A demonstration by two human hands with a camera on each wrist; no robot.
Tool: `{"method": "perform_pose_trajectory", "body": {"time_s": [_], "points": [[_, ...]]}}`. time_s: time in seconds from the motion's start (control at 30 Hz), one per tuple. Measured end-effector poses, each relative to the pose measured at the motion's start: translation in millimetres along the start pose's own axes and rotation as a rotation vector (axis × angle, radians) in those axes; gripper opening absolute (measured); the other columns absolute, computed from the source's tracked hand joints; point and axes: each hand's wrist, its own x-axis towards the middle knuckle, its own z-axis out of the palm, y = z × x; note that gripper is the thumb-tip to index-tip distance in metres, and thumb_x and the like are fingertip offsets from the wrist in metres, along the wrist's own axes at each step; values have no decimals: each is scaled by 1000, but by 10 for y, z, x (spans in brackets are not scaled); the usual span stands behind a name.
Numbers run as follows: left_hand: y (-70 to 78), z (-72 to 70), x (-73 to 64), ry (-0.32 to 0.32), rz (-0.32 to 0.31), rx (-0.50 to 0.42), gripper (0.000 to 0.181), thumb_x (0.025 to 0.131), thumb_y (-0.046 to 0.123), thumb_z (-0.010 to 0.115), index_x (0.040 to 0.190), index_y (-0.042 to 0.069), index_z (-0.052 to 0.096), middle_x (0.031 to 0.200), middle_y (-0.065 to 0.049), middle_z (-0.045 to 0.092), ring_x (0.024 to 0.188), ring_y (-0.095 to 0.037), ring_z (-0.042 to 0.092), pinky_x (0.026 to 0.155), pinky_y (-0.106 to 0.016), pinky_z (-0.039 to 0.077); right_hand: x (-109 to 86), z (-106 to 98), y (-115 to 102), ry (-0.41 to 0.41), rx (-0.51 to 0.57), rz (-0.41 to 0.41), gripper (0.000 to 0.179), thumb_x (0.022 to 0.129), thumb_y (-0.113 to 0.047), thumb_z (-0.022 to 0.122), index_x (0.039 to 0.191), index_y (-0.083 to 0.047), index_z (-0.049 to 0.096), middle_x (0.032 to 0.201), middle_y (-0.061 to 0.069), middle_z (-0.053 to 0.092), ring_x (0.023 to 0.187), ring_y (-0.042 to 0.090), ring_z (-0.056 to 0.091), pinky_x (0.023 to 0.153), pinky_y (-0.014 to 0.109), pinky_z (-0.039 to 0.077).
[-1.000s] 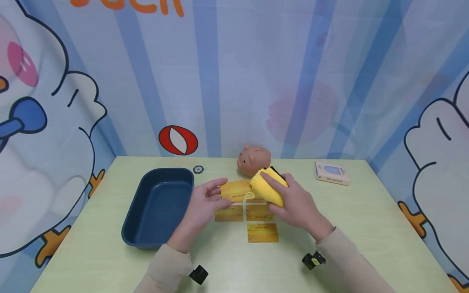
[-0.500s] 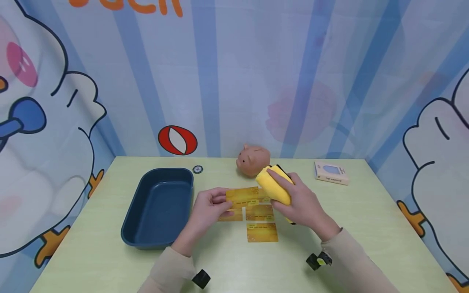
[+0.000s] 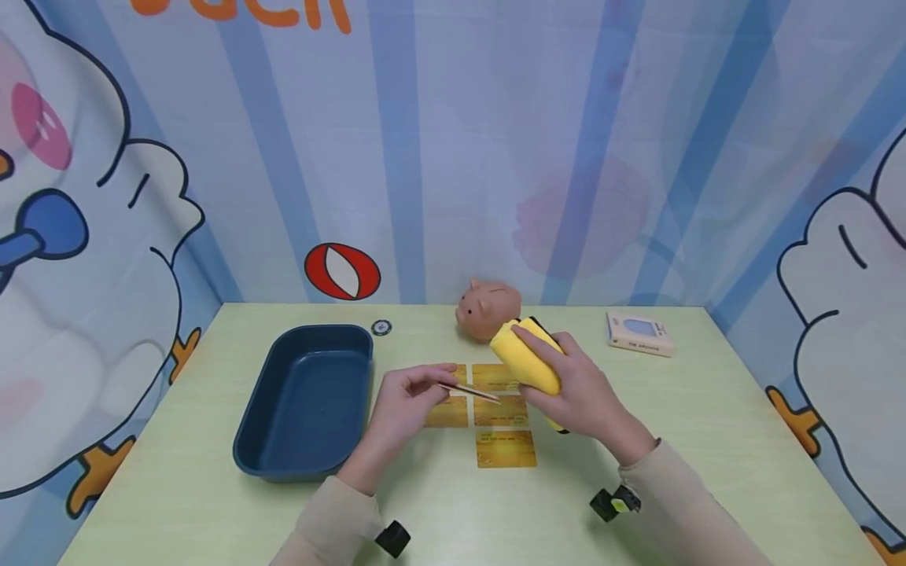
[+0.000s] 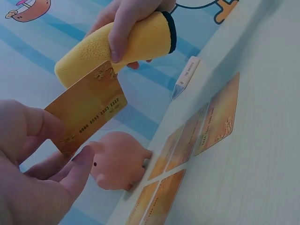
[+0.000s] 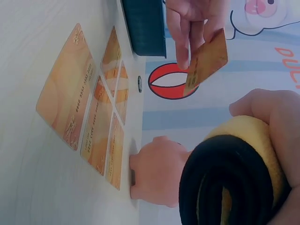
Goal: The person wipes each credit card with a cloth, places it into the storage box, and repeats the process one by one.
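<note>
My left hand (image 3: 398, 410) pinches a gold bank card (image 4: 89, 112) by one end, between thumb and fingers, raised above the table. From the head view the card appears almost edge-on; its printed number faces the left wrist camera. My right hand (image 3: 586, 397) grips a rolled yellow cloth (image 3: 527, 358) with dark edging, whose rolled end fills much of the right wrist view. The cloth and held card look apart in the head view. Below the hands, several gold cards (image 3: 506, 450) lie flat in two columns, some partly covered by my left hand and the cloth.
A dark blue bin (image 3: 244, 452) stands left of my left hand. Behind the cards sits a pink piggy bank (image 3: 488, 309). A small round chip (image 3: 381, 327) lies near the bin's back corner, and a small box (image 3: 639, 335) rests at the back right.
The held card has tipped from showing its face to nearly edge-on. Both hands shifted slightly right at first, and the cloth came away from the card. The lying cards have not moved.
</note>
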Motion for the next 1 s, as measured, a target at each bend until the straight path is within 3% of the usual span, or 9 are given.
{"method": "perform_pose_trajectory", "body": {"time_s": [0.13, 0.37, 0.57, 0.77, 1.0], "points": [[-20, 13, 7, -12, -14, -35, 18, 95, -10, 66, 103, -3, 80, 132, -18, 71, 115, -30, 73, 87, -29, 63, 1, -9, -25, 5, 5, -22, 82, 90, -26, 78, 162, -39, 40, 129, 15, 52, 81, 18, 51, 62, 32, 47], [-11, 15, 8, -53, -34, -47, 20, 98, -8, 64, 111, -2, 77, 112, -18, 76, 94, -30, 78, 81, -35, 65, 19, -20, -67, 10, -2, -49, 83, 89, -27, 80, 162, -39, 40, 129, 14, 51, 81, 19, 51, 62, 32, 47], [15, -16, 19, -106, -37, -74, 31, 99, 1, 70, 130, -2, 71, 122, -22, 74, 106, -35, 76, 87, -33, 63, 41, -28, -118, 10, -9, -52, 82, 89, -28, 80, 162, -37, 41, 131, 14, 51, 84, 20, 53, 65, 33, 48], [33, -23, 28, -97, -63, -73, 37, 98, 2, 71, 135, -3, 67, 124, -23, 72, 110, -43, 73, 89, -33, 62, 56, -29, -146, 18, -12, -66, 80, 90, -27, 80, 161, -35, 43, 130, 14, 52, 86, 21, 53, 65, 33, 49], [45, -5, 49, -85, -72, -99, 57, 96, -6, 71, 149, 7, 56, 125, -22, 73, 104, -30, 77, 89, -36, 63, 91, -20, -188, -6, -13, -86, 79, 90, -27, 80, 160, -33, 44, 134, 15, 52, 87, 21, 54, 66, 33, 50]]}}
